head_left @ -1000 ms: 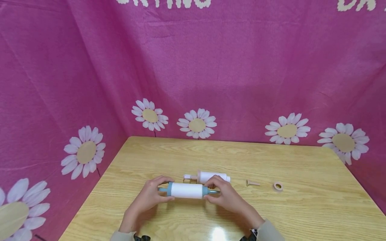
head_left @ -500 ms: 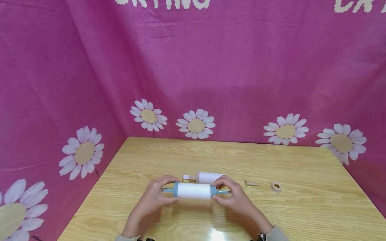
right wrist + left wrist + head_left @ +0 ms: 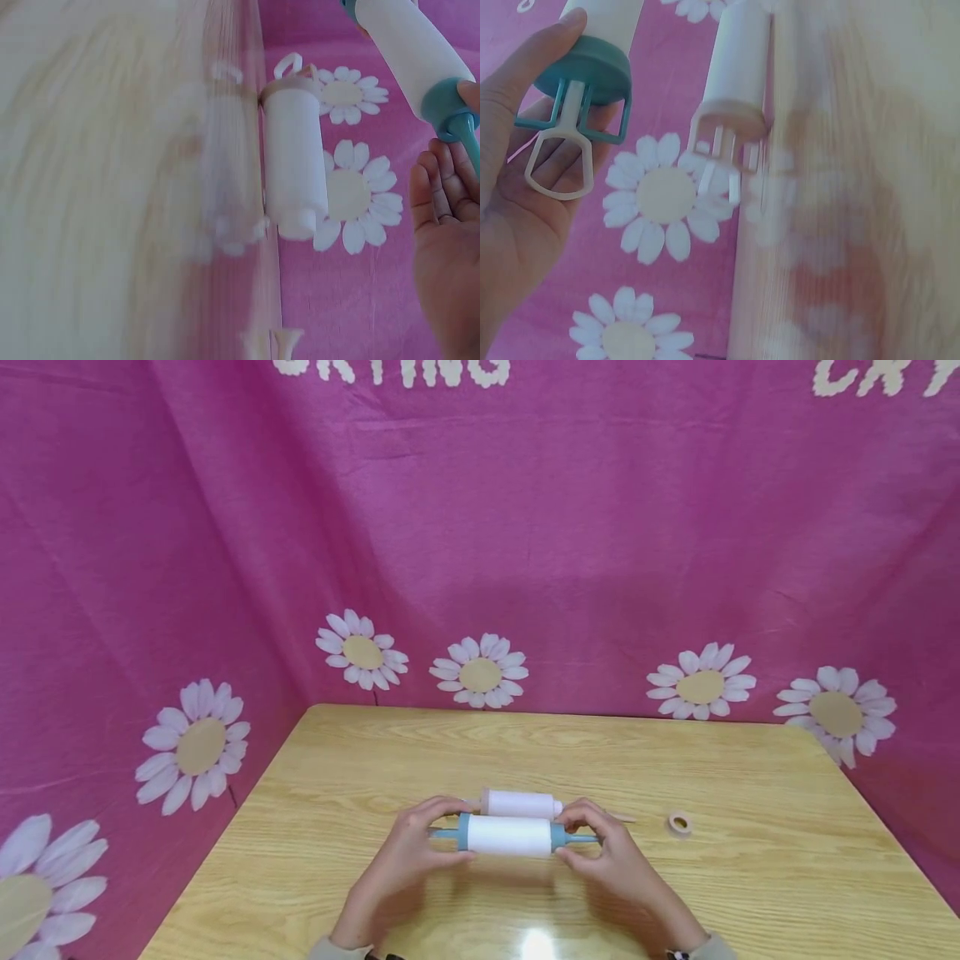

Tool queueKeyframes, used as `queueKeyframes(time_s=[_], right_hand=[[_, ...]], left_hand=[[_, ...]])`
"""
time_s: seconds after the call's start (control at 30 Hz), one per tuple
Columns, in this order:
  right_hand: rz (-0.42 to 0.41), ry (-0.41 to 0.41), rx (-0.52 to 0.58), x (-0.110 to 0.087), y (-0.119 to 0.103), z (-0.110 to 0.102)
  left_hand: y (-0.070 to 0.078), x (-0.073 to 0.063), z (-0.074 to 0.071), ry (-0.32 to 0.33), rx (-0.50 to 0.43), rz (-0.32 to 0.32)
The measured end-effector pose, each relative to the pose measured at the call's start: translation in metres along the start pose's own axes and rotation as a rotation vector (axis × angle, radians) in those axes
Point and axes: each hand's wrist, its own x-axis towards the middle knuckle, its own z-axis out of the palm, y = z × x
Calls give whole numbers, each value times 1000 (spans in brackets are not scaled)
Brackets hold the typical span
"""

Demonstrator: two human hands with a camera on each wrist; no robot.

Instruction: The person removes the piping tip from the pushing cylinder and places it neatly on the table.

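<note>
An icing syringe with a white barrel (image 3: 510,836) and teal ends is held level above the table. My left hand (image 3: 415,843) grips its teal collar (image 3: 589,71) between thumb and fingers. From that end sticks out the plunger's pale loop handle (image 3: 559,165), between teal finger grips. My right hand (image 3: 617,853) holds the other end by the teal cap (image 3: 446,101), where a slim teal nozzle (image 3: 465,133) points out. Just behind lies a second white syringe (image 3: 519,803) with a beige collar, untouched on the table; its handle is partly hidden behind my left fingers.
To the right on the wooden table (image 3: 750,877) lie a beige cone-shaped nozzle (image 3: 622,817), mostly covered by my right hand, and a beige ring (image 3: 679,824). A pink cloth (image 3: 585,527) with daisies hangs behind the table and along its left.
Both hands have carried the teal-ended syringe to the right, still level. The loose nozzle is now mostly behind my right hand. My head view has turned slightly.
</note>
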Motion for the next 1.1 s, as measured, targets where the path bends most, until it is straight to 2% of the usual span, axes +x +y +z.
queueKeyframes(time_s=[0.1, 0.33, 0.57, 0.97, 1.1], right_hand=[[10, 14, -5, -5, 1, -9], [57, 54, 11, -16, 4, -29], [46, 72, 13, -23, 4, -44], [17, 76, 32, -29, 9, -52], [107, 55, 53, -28, 5, -54]], left_hand=[[3, 6, 8, -10, 10, 22], [11, 22, 26, -60, -58, -4], [18, 33, 40, -77, -77, -11], [24, 36, 46, -105, -21, -55], [23, 36, 46, -114, -23, -41]])
